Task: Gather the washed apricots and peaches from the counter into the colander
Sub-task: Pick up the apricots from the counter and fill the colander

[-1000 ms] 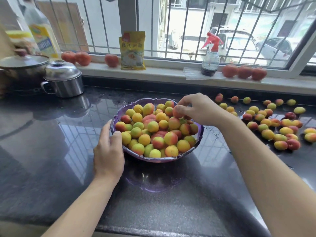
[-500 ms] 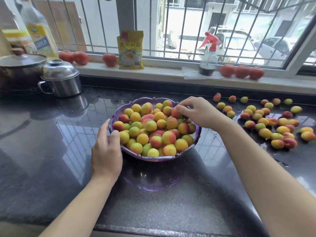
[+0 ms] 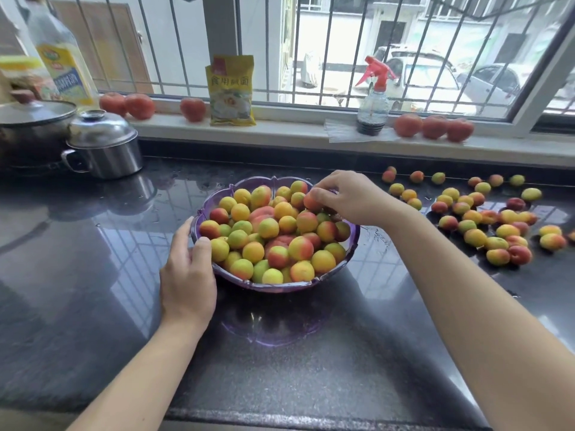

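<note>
**Colander's nearly full, plenty of fruit still on the counter**

We've got the purple colander [image 3: 273,287] sitting mid-counter, heaped with yellow, orange and red-blushed fruit. Our left hand [image 3: 188,275] rests against its left rim, fingers straight and close together along the edge, thumb up at the rim. Our right hand [image 3: 348,197] is over the far right side of the pile, fingertips curled and pinching a reddish fruit [image 3: 311,202] that's touching the others in the heap.

The loose apricots and peaches [image 3: 485,222] are scattered on the dark counter [image 3: 93,275] to the right, well apart from the colander.

Back on the windowsill: a yellow packet [image 3: 231,91], a spray bottle [image 3: 373,98] with a red trigger, and some tomatoes [image 3: 434,127]. Far left there's a small lidded steel pot [image 3: 104,144] beside a bigger pot [image 3: 31,132], with an oil bottle [image 3: 62,57] behind them.
</note>
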The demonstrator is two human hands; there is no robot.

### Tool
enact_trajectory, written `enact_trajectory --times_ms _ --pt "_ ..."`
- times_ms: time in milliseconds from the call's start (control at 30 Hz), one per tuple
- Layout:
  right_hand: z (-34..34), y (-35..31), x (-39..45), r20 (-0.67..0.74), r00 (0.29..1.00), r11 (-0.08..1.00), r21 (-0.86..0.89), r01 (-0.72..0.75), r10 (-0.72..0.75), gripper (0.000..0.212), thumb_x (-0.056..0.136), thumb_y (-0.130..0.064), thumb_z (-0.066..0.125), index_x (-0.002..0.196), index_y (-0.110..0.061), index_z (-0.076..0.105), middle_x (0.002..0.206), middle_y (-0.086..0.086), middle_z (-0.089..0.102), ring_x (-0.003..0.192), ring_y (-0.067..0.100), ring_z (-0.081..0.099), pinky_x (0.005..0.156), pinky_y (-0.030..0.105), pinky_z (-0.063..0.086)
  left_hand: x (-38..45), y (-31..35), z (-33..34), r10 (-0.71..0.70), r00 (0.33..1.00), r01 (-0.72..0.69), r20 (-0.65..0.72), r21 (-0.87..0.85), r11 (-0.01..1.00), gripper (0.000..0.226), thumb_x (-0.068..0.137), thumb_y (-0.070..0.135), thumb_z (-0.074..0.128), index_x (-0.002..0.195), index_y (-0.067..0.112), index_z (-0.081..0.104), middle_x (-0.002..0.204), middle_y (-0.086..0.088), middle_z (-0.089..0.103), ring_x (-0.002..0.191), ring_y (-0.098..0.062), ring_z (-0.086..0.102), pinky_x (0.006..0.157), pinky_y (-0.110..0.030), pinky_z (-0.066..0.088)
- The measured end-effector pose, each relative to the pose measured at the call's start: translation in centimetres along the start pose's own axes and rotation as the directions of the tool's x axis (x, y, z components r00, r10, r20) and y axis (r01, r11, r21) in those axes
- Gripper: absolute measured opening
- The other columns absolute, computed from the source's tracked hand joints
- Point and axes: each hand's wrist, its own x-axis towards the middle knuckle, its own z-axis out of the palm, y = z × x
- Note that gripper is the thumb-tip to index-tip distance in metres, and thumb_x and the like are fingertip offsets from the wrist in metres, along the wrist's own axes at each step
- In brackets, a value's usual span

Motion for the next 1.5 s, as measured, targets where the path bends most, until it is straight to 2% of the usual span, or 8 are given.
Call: enact_trajectory --times_ms 133,233,400,567,900,1233,1333,1500 --pt "0.2 4.1 -0.6 -0.347 0.918 0.949 0.305 -0.085 0.193 0.025 0.101 -0.030 0.055 0.111 -0.015 0.073 0.098 -0.006 0.069 0.095 0.015 0.064 0.085 0.031 0.050 0.0 0.1 0.0 -0.004 1.000 0.004 -0.002 -0.011 1.000 0.068 0.091 0.053 0.033 0.153 0.030 0.051 0.142 0.007 0.063 0.125 -0.017 0.055 0.104 -0.039 0.044" --pt "1.4 9.2 -1.8 -0.551 0.746 0.928 0.221 -0.301 0.373 0.023 0.096 -0.013 0.054 0.110 -0.010 0.072 0.108 0.009 0.067 0.105 0.029 0.061 0.091 0.033 0.044 -0.1 0.2 0.0 0.002 1.000 -0.002 -0.001 -0.012 1.000 0.068 0.091 0.053 0.033 0.153 0.030 0.051 0.138 0.009 0.063 0.125 -0.017 0.055 0.101 -0.037 0.043" --pt "1.9 13.2 -3.6 -0.592 0.649 0.848 0.118 -0.516 0.477 0.035 0.093 -0.007 0.050 0.125 -0.008 0.064 0.131 0.020 0.050 0.114 0.042 0.053 0.096 0.043 0.043 -0.1 0.1 0.0 -0.017 1.000 0.017 0.004 -0.022 1.000 0.067 0.091 0.051 0.035 0.152 0.032 0.051 0.147 0.008 0.060 0.134 -0.018 0.053 0.100 -0.033 0.038" --pt "2.2 14.3 -2.4 -0.445 0.698 0.776 -0.011 -0.631 0.561 0.051 0.093 -0.012 0.049 0.143 -0.018 0.050 0.154 0.021 0.032 0.131 0.043 0.045 0.109 0.045 0.037 0.0 0.1 -0.1 -0.014 1.000 0.014 0.006 -0.052 0.999 0.065 0.092 0.050 0.037 0.153 0.032 0.051 0.149 0.010 0.059 0.137 -0.015 0.051 0.105 -0.032 0.037" --pt "2.2 14.4 -2.5 -0.457 0.709 0.798 0.000 -0.603 0.536 0.034 0.096 -0.013 0.050 0.128 -0.014 0.062 0.137 0.020 0.042 0.119 0.042 0.052 0.103 0.044 0.042 -0.2 0.2 -0.2 -0.007 1.000 0.007 0.014 -0.045 0.999 0.064 0.092 0.051 0.037 0.152 0.034 0.051 0.148 0.009 0.059 0.138 -0.018 0.052 0.117 -0.047 0.042" --pt "2.1 12.2 -3.0 -0.589 0.730 0.937 0.259 -0.234 0.345 0.012 0.099 -0.010 0.053 0.110 -0.015 0.053 0.109 0.010 0.048 0.099 0.025 0.049 0.092 0.051 0.048 -0.3 0.6 -0.4 -0.036 0.999 0.036 -0.004 -0.087 0.996 0.063 0.090 0.053 0.041 0.147 0.033 0.057 0.141 0.010 0.065 0.133 -0.018 0.057 0.115 -0.048 0.045" --pt "1.6 10.8 -3.4 -0.539 0.782 0.944 0.268 -0.192 0.312 0.041 0.095 -0.006 0.059 0.134 -0.016 0.054 0.117 0.006 0.051 0.101 0.018 0.050 0.095 0.031 0.042 -0.2 0.4 -0.5 -0.053 0.997 0.044 -0.052 -0.152 0.987 0.052 0.091 0.054 0.037 0.127 0.034 0.068 0.121 0.013 0.072 0.121 -0.019 0.065 0.105 -0.048 0.053" --pt "-0.3 5.4 -3.6 -0.436 0.876 0.941 0.334 -0.054 0.205 0.032 0.097 -0.014 0.062 0.126 -0.026 0.068 0.124 0.000 0.053 0.096 0.009 0.062 0.098 0.031 0.051 -0.6 1.3 -0.6 -0.077 0.987 0.066 -0.143 -0.082 0.994 0.041 0.100 0.043 0.024 0.099 0.030 0.063 0.087 0.021 0.059 0.095 -0.018 0.055 0.069 -0.017 0.036"
